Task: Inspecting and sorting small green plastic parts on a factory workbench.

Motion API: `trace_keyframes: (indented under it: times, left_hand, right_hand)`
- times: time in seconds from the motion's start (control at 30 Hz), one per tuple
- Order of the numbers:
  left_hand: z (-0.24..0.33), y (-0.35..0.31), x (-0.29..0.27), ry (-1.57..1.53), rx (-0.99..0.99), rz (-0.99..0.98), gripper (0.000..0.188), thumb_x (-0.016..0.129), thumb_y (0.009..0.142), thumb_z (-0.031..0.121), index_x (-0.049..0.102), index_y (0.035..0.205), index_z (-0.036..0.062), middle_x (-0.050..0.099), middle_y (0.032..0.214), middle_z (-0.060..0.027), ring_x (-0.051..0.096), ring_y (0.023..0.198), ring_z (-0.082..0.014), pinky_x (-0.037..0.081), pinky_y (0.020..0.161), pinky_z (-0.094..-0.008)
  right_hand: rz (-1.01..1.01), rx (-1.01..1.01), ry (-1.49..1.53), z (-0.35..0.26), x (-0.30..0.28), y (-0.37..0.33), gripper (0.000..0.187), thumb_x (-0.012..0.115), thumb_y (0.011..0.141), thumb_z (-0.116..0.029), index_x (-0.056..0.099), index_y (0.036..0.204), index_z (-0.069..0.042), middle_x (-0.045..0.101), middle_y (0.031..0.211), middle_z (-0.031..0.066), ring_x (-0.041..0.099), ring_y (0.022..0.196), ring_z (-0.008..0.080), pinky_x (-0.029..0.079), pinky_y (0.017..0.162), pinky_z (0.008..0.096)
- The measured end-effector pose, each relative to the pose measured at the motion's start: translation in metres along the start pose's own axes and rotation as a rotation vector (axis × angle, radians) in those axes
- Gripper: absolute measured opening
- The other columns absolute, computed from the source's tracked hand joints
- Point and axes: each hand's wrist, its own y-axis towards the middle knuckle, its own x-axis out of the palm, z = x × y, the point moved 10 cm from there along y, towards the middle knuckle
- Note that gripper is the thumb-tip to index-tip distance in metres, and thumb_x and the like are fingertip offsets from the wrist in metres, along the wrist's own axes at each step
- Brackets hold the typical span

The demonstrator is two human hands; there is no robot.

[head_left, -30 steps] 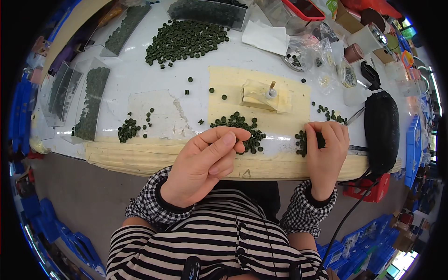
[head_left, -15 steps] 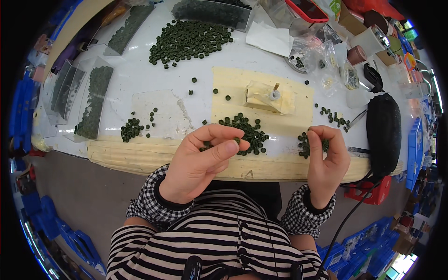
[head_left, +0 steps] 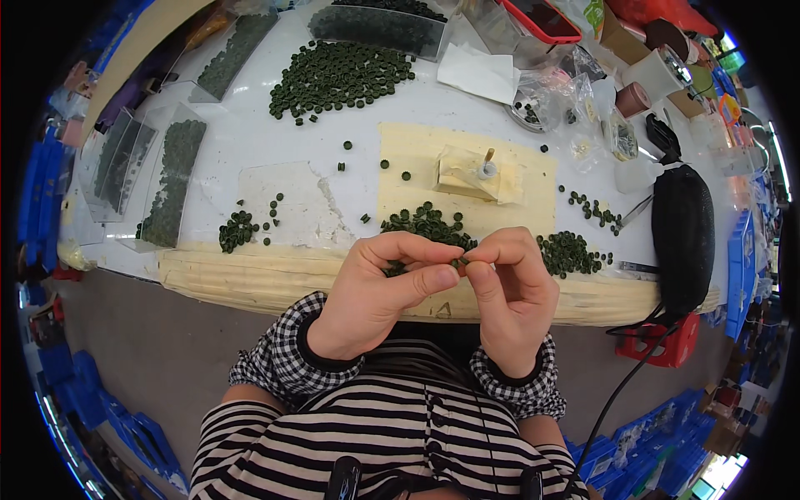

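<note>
My left hand [head_left: 371, 287] and my right hand [head_left: 512, 296] meet at the table's front edge, fingertips together. Between thumb and forefinger the left one pinches a small dark green ridged piece [head_left: 457, 262]. Thumb and forefinger of the right are closed at the same spot; whether they grip that piece or a second one against it is too small to tell. Just behind the fingers lies a middle heap of green ridged pieces [head_left: 425, 221], partly covered by my hands. Another heap of the same pieces [head_left: 571, 252] lies right of my right hand.
A tape-wrapped block with an upright pin [head_left: 482, 177] stands beyond the hands. A large pile of pieces [head_left: 337, 79] and clear trays [head_left: 171, 179] occupy the back and left. A smaller heap [head_left: 238, 232] lies front left. At right hangs a black padded object [head_left: 685, 237] beside tweezers.
My right hand has moved left from above the right heap to meet my left hand, uncovering that heap. The left hand has shifted slightly right, still pinching its green piece.
</note>
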Motion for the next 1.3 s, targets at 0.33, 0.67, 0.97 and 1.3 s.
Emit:
trace_keyframes:
  times: [0.33, 0.67, 0.97, 1.3]
  left_hand:
    - [0.011, -0.001, -0.005, 0.187, 0.166, 0.12, 0.018, 0.072, 0.077, -0.004, 0.069, 0.094, -0.0003, 0.064, 0.081, -0.0014, 0.049, 0.071, -0.0049, 0.042, 0.067, -0.0192]
    - [0.023, -0.001, 0.002, 0.454, 0.3, 0.091, 0.015, 0.072, 0.079, 0.001, 0.071, 0.094, 0.0005, 0.065, 0.081, -0.0004, 0.047, 0.067, -0.0037, 0.039, 0.063, -0.0183]
    - [0.02, -0.002, 0.0, 0.386, 0.304, 0.116, 0.018, 0.071, 0.079, 0.001, 0.069, 0.098, 0.0002, 0.069, 0.088, -0.003, 0.05, 0.069, -0.0031, 0.041, 0.063, -0.0182]
    - [0.022, -0.003, 0.0, 0.408, 0.312, 0.152, 0.015, 0.072, 0.077, -0.001, 0.071, 0.092, -0.0006, 0.07, 0.086, -0.0036, 0.052, 0.069, -0.0037, 0.042, 0.063, -0.0183]
  right_hand:
    - [0.02, -0.056, -0.063, -0.007, 0.0, -0.003, 0.015, 0.067, 0.078, 0.006, 0.064, 0.092, 0.001, 0.057, 0.091, 0.0078, 0.053, 0.084, 0.0154, 0.042, 0.074, 0.0244]
    - [0.092, -0.195, -0.284, -0.018, -0.003, -0.003, 0.018, 0.07, 0.072, 0.007, 0.065, 0.088, -0.001, 0.059, 0.085, 0.0074, 0.053, 0.08, 0.0192, 0.043, 0.068, 0.0272]
    - [0.056, -0.115, -0.114, -0.01, -0.004, -0.003, 0.019, 0.069, 0.075, 0.008, 0.065, 0.092, 0.001, 0.058, 0.089, 0.0072, 0.054, 0.082, 0.0154, 0.044, 0.072, 0.0248]
    - [-0.002, 0.13, 0.204, 0.011, -0.001, -0.003, 0.016, 0.064, 0.081, 0.007, 0.063, 0.096, 0.003, 0.057, 0.092, 0.0048, 0.055, 0.084, 0.0106, 0.045, 0.077, 0.0233]
